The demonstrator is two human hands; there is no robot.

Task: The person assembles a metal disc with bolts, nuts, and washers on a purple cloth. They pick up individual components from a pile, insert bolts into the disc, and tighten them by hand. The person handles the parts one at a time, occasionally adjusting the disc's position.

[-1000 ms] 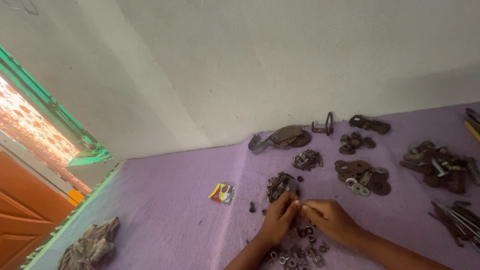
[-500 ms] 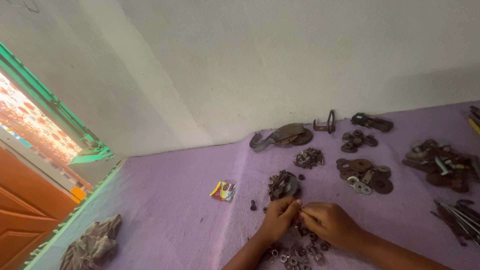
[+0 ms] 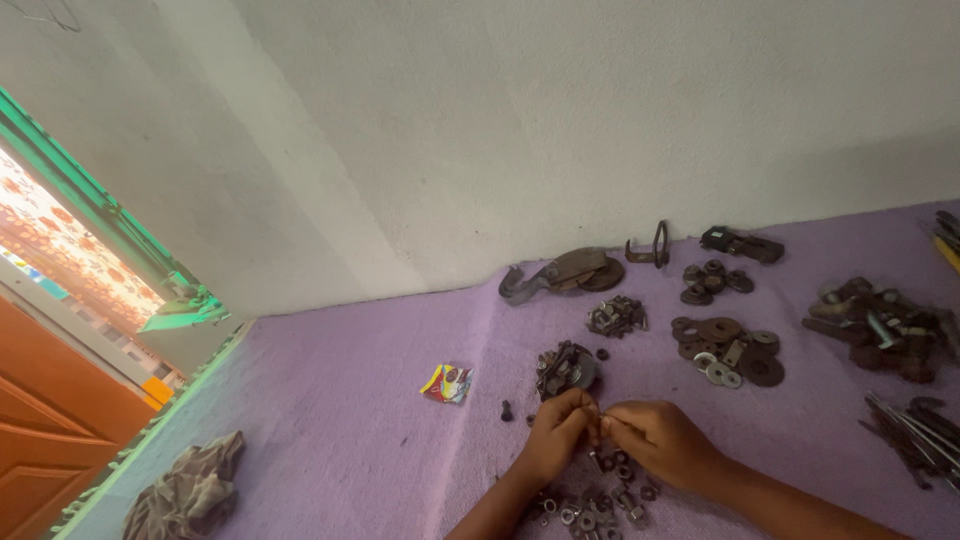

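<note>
Some tiny metal piece (image 3: 598, 420) is pinched right where both hands meet, way too small to tell what it is. Left hand (image 3: 557, 432) and right hand (image 3: 655, 440) are both curled tight, fingertips touching over a scatter of small nuts (image 3: 590, 505) on the purple cloth (image 3: 340, 400). Washer pile (image 3: 728, 352) sits further out, long bolts (image 3: 915, 430) cut off at the right edge

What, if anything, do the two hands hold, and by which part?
The left hand and right hand pinch a tiny metal piece between their fingertips; its kind and the part gripped cannot be told.
</note>
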